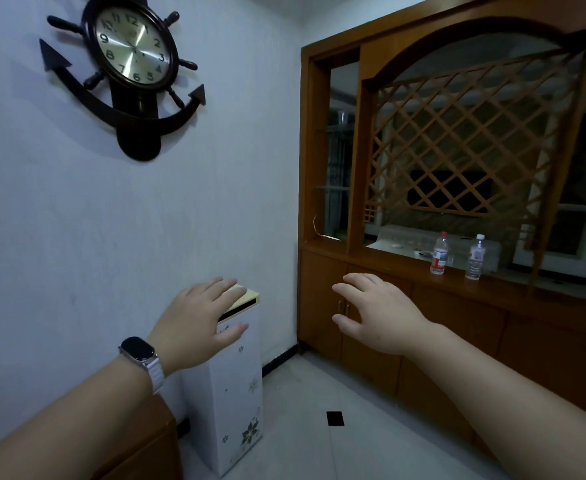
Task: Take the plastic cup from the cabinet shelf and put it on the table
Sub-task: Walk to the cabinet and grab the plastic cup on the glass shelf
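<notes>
Both my hands hang empty, fingers spread: left hand (203, 315), right hand (376, 311). I cannot pick out the plastic cup anywhere on the glossy wooden cabinet (457, 306) with its lattice panel.

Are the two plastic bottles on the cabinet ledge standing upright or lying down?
Both stand upright: the red-labelled bottle and the clear bottle rest on their bases on the ledge, caps on top, apart from each other.
</notes>
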Demonstrator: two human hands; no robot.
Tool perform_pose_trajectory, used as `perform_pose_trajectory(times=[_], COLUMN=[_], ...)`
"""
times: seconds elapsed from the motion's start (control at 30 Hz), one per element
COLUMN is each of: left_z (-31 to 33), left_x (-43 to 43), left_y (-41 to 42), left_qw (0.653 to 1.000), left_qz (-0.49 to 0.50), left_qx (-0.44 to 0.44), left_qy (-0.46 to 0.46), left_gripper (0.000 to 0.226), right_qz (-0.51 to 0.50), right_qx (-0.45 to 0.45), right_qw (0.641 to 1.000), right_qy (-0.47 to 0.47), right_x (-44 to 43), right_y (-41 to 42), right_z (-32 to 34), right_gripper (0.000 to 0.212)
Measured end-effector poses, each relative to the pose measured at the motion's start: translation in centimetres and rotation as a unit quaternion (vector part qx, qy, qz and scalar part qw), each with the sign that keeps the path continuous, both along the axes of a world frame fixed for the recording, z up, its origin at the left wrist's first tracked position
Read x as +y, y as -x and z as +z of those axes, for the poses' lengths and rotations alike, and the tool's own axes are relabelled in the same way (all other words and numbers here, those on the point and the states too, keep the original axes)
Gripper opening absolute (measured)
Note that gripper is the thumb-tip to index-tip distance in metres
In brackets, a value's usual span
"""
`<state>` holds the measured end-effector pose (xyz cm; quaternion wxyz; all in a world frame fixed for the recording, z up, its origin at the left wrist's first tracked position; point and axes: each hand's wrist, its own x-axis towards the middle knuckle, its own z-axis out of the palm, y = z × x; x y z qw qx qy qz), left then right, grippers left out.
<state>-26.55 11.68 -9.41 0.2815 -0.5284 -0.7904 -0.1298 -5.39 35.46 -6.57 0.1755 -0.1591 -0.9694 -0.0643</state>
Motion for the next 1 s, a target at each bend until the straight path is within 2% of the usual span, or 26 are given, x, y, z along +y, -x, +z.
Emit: perform_pose_trajectory(times=[0.23,0.4,0.57,0.77,1.0], left_z=[-1.0,-2.4,-3.9,-5.7,-6.3], left_x=[5.0,9.3,14.6,22.9,33.2], left_y=[8.9,11.7,13.1,15.7,19.1], left_qw=[0.999,0.999,0.996,0.995,0.997], left_qz=[-0.009,-0.037,-0.043,-0.050,-0.016], left_qx=[-0.026,-0.026,-0.066,-0.081,-0.075], left_qy=[-0.018,-0.024,-0.043,-0.022,0.025], left_gripper=[0.057,0.054,0.054,0.055,0.056], right_qz=[-0.018,-0.025,-0.038,-0.016,-0.003], right_qx=[0.014,0.002,0.000,0.017,0.000], right_qw=[0.999,0.999,0.995,0.987,0.983], right_qy=[0.037,0.042,0.092,0.157,0.182], right_x=[3.4,6.7,10.8,18.4,29.5], right_y=[8.7,12.1,14.4,17.6,20.9], right_z=[-1.3,-2.6,-4.5,-7.1,-8.6], right_gripper=[0.062,0.062,0.063,0.061,0.062])
